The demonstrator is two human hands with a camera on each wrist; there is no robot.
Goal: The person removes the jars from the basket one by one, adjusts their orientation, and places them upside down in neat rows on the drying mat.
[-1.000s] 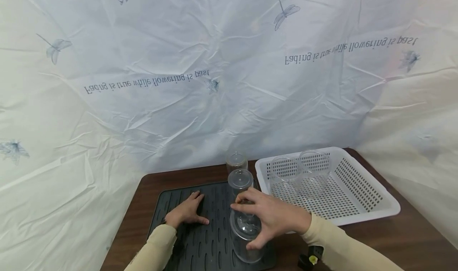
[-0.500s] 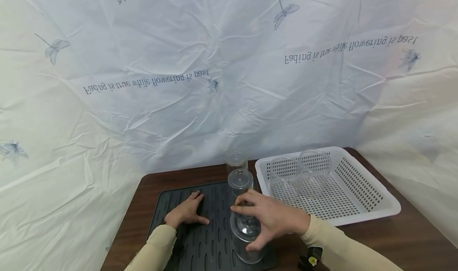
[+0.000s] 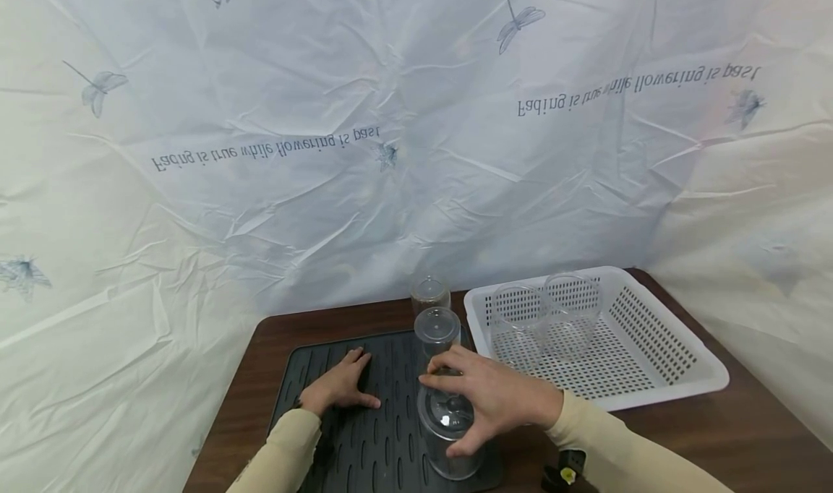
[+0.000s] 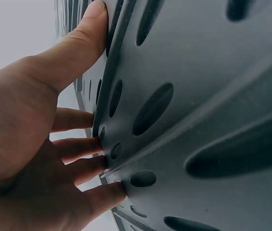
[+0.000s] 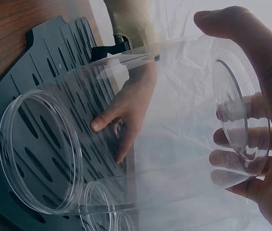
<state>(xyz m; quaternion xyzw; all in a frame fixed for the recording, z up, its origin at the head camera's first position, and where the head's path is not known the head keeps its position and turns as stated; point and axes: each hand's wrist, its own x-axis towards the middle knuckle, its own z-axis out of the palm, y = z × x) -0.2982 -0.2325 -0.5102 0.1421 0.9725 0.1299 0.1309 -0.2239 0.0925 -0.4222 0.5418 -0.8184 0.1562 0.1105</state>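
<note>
**Right Hand Caps a Clear Tumbler on a Black Mat**

A clear tumbler (image 3: 441, 429) stands, apparently base up, on a ribbed black drying mat (image 3: 377, 435), directly beneath the person's right hand (image 3: 504, 388). That hand curves over the tumbler's top end, thumb to the near side and fingers bent around the far side, a hold that looks suited to a smooth, wide wall; in the right wrist view the fingertips show through it. The left hand (image 3: 338, 386), on the other side of the mat, is spread wide and grasps nothing. Its fingertips touch the mat, probably to keep it steady.

Just beyond the right hand's fingers, a second tumbler (image 3: 437, 325) lines up with the first; farther out, a third tumbler (image 3: 430, 296) appears to stand past the mat's edge, its foot hidden. The mat's slots suggest drainage, which would explain glassware set mouth down.

Beyond the right hand and to its right, a white perforated basket (image 3: 677, 391) keeps two more tumblers (image 3: 519, 312) together at its left end. Mat and basket rest on a wood-grain counter (image 3: 761, 435); past both hands hangs a creased white sheet (image 3: 403, 211) with upside-down lettering.
</note>
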